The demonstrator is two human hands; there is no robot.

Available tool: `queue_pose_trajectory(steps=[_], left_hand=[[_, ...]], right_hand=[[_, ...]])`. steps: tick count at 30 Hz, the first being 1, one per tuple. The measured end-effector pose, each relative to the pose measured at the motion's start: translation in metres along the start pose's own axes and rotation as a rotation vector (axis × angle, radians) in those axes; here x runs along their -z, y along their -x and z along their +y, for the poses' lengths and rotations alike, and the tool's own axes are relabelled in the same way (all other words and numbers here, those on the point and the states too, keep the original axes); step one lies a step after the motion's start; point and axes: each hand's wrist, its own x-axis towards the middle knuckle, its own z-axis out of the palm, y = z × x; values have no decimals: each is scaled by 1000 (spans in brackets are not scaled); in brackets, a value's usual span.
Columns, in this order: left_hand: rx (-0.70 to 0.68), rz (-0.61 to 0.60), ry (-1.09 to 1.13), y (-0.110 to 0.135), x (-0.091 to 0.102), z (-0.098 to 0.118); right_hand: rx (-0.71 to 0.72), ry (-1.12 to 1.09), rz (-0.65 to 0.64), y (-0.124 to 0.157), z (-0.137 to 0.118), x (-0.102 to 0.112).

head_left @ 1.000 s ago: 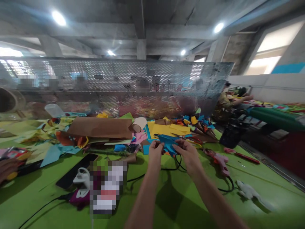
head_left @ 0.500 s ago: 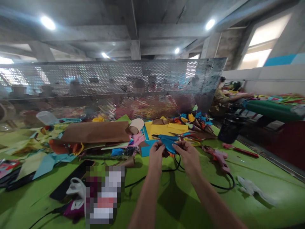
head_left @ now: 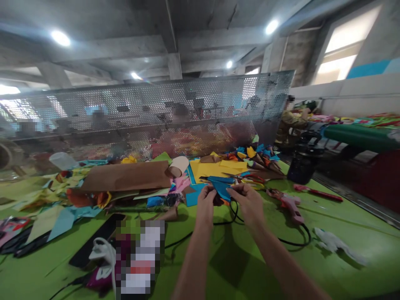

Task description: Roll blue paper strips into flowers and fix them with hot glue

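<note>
Pinching blue paper (head_left: 222, 191) between 2 hands, out in front over the green table (head_left: 237, 273). Left hand (head_left: 205, 202): thumb and fingers closed narrow on its left edge. Right hand (head_left: 249, 202): same narrow pinch, right edge, index and thumb tips meeting on the paper. No wide gap in either grip; undersides of the fingers hidden.

Paper: plain bright blue, small, folded or bent, roughly a triangle pointing down, top edge slanting. Held up off the table, just in front of a slim blue tool (head_left: 222, 180) with a dark tip; can't tell if they touch. A flat blue sheet (head_left: 193, 198) lies near the left hand, yellow sheets (head_left: 204, 171) beyond. Black cable (head_left: 225, 223) runs below the hands. Pink glue gun (head_left: 292, 207) lies right of the right hand, scissors (head_left: 254, 179) behind it.

Versus 1.0 s ago: paper was broader and more spread, now narrower with a cleaner point; 0.5 s ago already about this shape. Both pinches unchanged. Glue gun not moved on the table. Background sits a bit farther left in view. Co-worker (head_left: 290, 121) at far right: arm was stretched forward, now bent up.
</note>
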Motion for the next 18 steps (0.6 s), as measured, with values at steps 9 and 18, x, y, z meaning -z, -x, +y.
queue_pose_trajectory(steps=[9, 18], left_hand=[[-6, -14, -36, 3, -1, 2], [-8, -12, -56, 3, -1, 1]], right_hand=[[-4, 2, 6, 0, 3, 0], [4, 8, 25, 0, 6, -1]])
